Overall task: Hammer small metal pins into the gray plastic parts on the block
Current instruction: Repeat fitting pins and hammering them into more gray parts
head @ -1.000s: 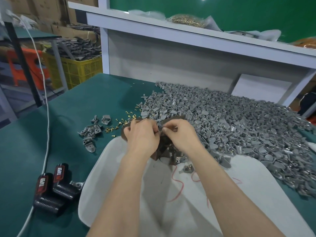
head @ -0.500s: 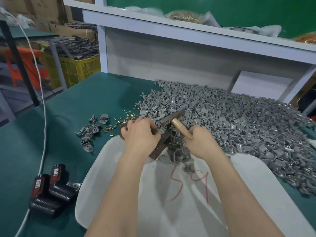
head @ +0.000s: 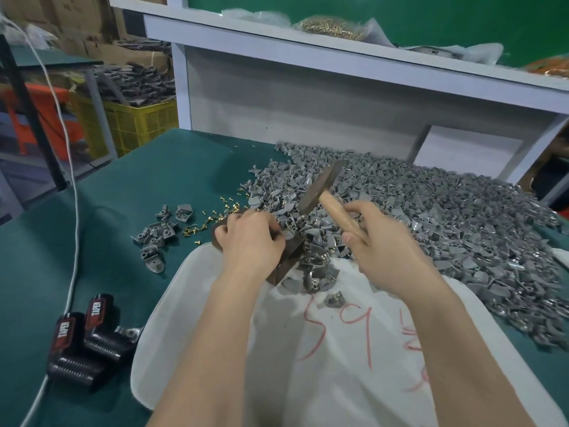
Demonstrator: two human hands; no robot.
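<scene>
A dark brown block [head: 289,260] sits at the far edge of the white tray [head: 191,303]. My left hand [head: 251,238] rests on top of the block with its fingers pinched together; the gray part and pin under them are hidden. My right hand [head: 378,245] grips the wooden handle of a hammer [head: 321,188], whose metal head is raised above and to the right of the block. A large heap of gray plastic parts [head: 431,217] spreads to the right. Small brass pins [head: 212,223] lie scattered left of the block.
A small group of gray parts [head: 157,238] lies on the green table to the left. Two black and red grips [head: 83,343] and a white cable [head: 72,211] lie at the left front. A white shelf frame [head: 338,87] stands behind the heap.
My right hand took up the hammer and has lifted its head higher over the block. My left hand stays pinched on the block. The camera moved slightly.
</scene>
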